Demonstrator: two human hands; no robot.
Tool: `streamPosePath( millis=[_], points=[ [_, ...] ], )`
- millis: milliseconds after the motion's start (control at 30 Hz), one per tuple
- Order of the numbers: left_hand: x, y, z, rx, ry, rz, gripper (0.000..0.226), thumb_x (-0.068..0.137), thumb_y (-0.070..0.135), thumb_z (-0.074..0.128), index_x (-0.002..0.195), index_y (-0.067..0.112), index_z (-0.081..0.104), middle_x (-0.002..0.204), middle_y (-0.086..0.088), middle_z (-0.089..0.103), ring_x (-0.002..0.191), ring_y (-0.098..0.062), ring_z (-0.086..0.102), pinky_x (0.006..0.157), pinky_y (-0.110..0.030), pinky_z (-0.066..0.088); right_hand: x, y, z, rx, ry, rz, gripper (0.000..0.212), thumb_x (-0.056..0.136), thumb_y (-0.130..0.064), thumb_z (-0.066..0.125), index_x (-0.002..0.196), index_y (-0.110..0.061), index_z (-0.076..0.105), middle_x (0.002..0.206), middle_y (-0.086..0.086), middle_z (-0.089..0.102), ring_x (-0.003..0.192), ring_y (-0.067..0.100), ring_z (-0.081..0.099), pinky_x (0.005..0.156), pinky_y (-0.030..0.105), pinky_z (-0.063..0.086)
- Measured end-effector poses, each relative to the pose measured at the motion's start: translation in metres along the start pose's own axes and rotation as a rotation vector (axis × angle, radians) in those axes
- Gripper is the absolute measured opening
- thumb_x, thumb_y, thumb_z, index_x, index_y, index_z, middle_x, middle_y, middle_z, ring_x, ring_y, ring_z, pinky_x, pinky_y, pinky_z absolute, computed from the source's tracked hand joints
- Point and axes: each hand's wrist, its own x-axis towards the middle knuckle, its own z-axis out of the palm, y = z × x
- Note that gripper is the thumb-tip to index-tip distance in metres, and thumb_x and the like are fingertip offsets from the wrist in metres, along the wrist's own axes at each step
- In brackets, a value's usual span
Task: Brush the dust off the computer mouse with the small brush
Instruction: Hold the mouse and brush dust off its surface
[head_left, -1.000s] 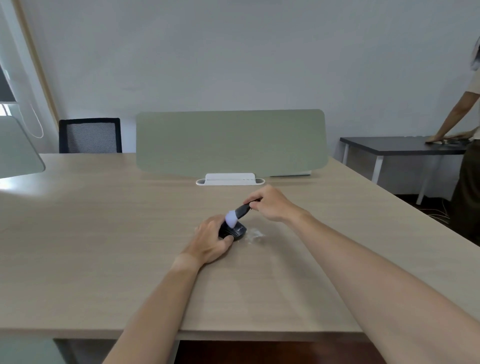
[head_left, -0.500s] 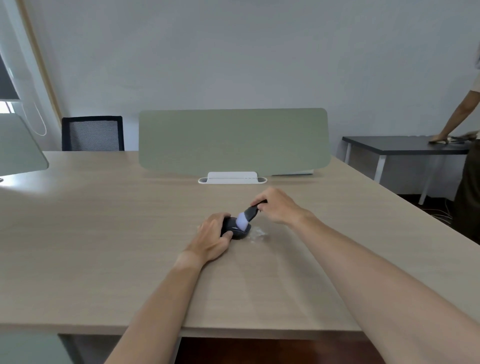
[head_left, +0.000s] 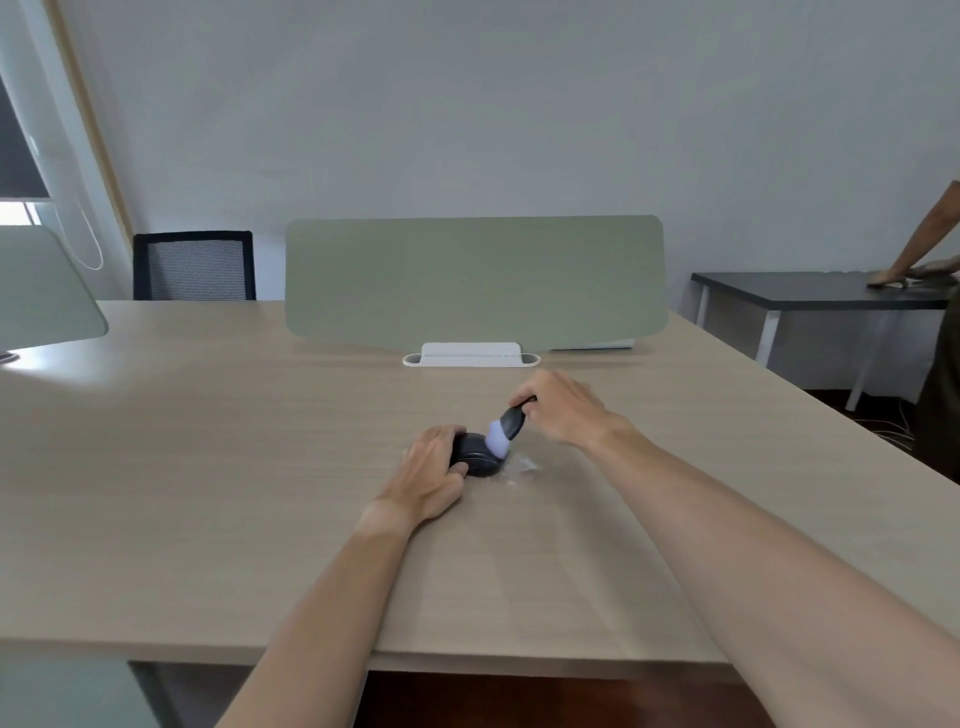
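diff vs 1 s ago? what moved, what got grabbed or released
The brush swept from the mouse's left part, near the left hand, to its right edge; the right hand drew right with it. Nothing grabbed or released. The left hand still pins the mouse; white dust stays on the table.

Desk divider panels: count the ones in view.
2. One green panel stands at the table's far middle; another is cut off at the left edge. More may lie outside the view.

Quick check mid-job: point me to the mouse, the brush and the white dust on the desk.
mouse (head_left: 475, 457): head view, dark top shell right of the left hand's fingers.
brush (head_left: 498, 435): head view, pale bristle tuft resting on the mouse.
white dust (head_left: 524, 464): head view, pale smear on the desk right of the mouse.
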Motion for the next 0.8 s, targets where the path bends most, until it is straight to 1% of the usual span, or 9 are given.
streamPosePath(
  millis=[67,167,267,433,500,600,667,733,800],
  points=[
    [0.0,0.001,0.0,0.005,0.009,-0.003,0.05,0.086,0.016,0.055,0.135,0.015,0.044,0.135,-0.008,0.048,0.13,-0.026,0.04,0.111,-0.043,0.031,0.001,0.002,-0.004,-0.057,0.055,0.015,0.04,0.09,-0.007,0.049,0.114,-0.028,0.073,0.126,-0.001,0.068,0.117,0.028,0.06,0.093,0.034,0.044],
    [0.001,0.001,0.001,0.01,0.028,-0.01,0.047,0.085,0.016,0.056,0.13,0.013,0.047,0.13,-0.01,0.051,0.125,-0.028,0.043,0.107,-0.044,0.034,0.003,-0.006,-0.004,0.165,0.125,-0.045,0.035,0.091,-0.006,0.052,0.113,-0.021,0.075,0.121,0.001,0.07,0.111,0.021,0.063,0.091,0.03,0.048],
    [0.001,0.001,0.003,0.0,0.089,-0.031,0.035,0.083,0.015,0.058,0.117,0.008,0.053,0.118,-0.012,0.055,0.117,-0.031,0.047,0.1,-0.043,0.038,0.001,-0.019,0.004,0.373,0.008,-0.146,0.033,0.089,0.002,0.055,0.113,-0.008,0.075,0.112,0.007,0.075,0.098,0.014,0.065,0.08,0.017,0.046],
    [-0.001,0.004,0.003,0.014,0.096,-0.058,0.045,0.085,0.018,0.057,0.128,0.012,0.051,0.127,-0.012,0.052,0.124,-0.031,0.043,0.107,-0.042,0.033,-0.003,-0.003,0.007,0.152,-0.038,-0.142,0.046,0.083,0.002,0.05,0.112,-0.023,0.076,0.113,-0.001,0.075,0.107,0.024,0.065,0.093,0.036,0.052],
    [-0.001,0.004,0.004,0.033,0.089,-0.066,0.046,0.086,0.019,0.056,0.131,0.012,0.048,0.128,-0.012,0.051,0.125,-0.031,0.042,0.107,-0.041,0.032,-0.005,0.009,0.005,0.1,-0.013,-0.108,0.051,0.078,0.003,0.047,0.107,-0.027,0.076,0.104,-0.001,0.074,0.098,0.026,0.063,0.085,0.036,0.053],
    [0.001,0.004,0.004,0.032,0.09,-0.071,0.045,0.086,0.02,0.056,0.129,0.013,0.049,0.126,-0.011,0.051,0.124,-0.03,0.042,0.106,-0.041,0.032,-0.003,0.009,0.002,0.277,0.012,-0.117,0.046,0.073,0.007,0.046,0.101,-0.012,0.077,0.093,0.014,0.075,0.075,0.014,0.052,0.067,0.029,0.043],
    [0.002,0.004,0.003,0.023,0.087,-0.07,0.04,0.084,0.018,0.056,0.123,0.011,0.052,0.122,-0.012,0.054,0.12,-0.031,0.044,0.104,-0.042,0.035,-0.003,0.001,0.001,0.423,-0.014,-0.14,0.047,0.072,0.01,0.049,0.101,-0.011,0.079,0.073,0.001,0.075,0.064,0.006,0.045,0.06,0.024,0.039],
    [0.002,0.002,0.003,0.023,0.101,-0.067,0.03,0.083,0.016,0.056,0.111,0.007,0.054,0.114,-0.014,0.056,0.114,-0.033,0.048,0.097,-0.042,0.039,-0.005,-0.006,0.004,0.434,-0.061,-0.176,0.05,0.07,0.009,0.05,0.099,-0.017,0.08,0.055,-0.015,0.062,0.055,0.003,0.04,0.054,0.017,0.037],
    [0.001,0.002,0.003,0.027,0.111,-0.069,0.03,0.083,0.017,0.056,0.112,0.007,0.055,0.114,-0.014,0.056,0.113,-0.034,0.049,0.096,-0.04,0.04,-0.01,-0.01,0.005,0.33,-0.104,-0.218,0.035,0.069,0.008,0.049,0.083,-0.007,0.077,0.054,-0.007,0.045,0.057,0.01,0.03,0.053,0.024,0.033]
  ],
)
